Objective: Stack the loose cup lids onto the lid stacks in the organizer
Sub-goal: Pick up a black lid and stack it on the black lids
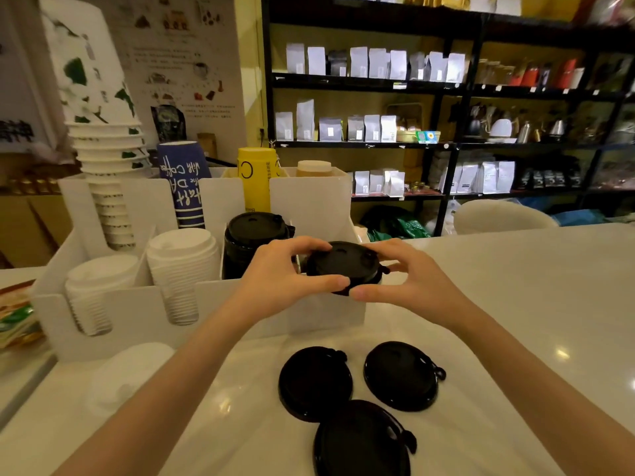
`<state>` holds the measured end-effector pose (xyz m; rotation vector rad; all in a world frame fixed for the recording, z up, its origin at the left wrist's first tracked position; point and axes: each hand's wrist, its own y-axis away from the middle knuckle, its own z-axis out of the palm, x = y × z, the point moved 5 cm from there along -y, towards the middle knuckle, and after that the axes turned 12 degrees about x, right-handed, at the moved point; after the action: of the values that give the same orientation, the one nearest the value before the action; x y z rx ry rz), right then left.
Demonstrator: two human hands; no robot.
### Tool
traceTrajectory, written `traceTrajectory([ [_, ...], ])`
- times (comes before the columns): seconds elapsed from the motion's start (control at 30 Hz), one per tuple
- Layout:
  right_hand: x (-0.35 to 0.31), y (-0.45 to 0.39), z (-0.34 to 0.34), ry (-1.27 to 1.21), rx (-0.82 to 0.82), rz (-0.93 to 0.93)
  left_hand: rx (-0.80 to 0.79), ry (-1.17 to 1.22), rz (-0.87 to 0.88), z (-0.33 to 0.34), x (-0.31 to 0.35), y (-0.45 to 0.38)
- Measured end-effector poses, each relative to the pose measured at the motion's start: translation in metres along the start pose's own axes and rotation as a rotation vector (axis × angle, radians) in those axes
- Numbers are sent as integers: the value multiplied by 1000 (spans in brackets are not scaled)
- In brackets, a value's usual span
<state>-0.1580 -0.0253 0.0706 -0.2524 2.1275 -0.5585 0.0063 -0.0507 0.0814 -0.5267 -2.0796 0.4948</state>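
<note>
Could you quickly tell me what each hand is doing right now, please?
Left hand: closed on the black lid.
Right hand: closed on the same lid.

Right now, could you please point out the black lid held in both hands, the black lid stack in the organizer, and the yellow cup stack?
held black lid point(343, 261), head view, top face
black lid stack point(255, 228), head view, top lid
yellow cup stack point(256, 180), head view, side wall

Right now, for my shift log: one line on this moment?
both hands hold black lid | over organizer | three loose lids on counter
</note>
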Motion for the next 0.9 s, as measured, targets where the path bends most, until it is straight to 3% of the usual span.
traceTrajectory([
  [0.27,-36,-48,18,-115,118,-109,208,214,-40,-48,-7,-20],
  [0.47,-32,-68,54,-242,203,-110,371,136,-45,-64,-34,-33],
  [0.7,-23,-79,84,-207,142,-137,373,-59,-9,-69,-54,-41],
  [0.9,-11,-81,95,-200,116,-84,310,-60,-79,-69,-64,-42],
])
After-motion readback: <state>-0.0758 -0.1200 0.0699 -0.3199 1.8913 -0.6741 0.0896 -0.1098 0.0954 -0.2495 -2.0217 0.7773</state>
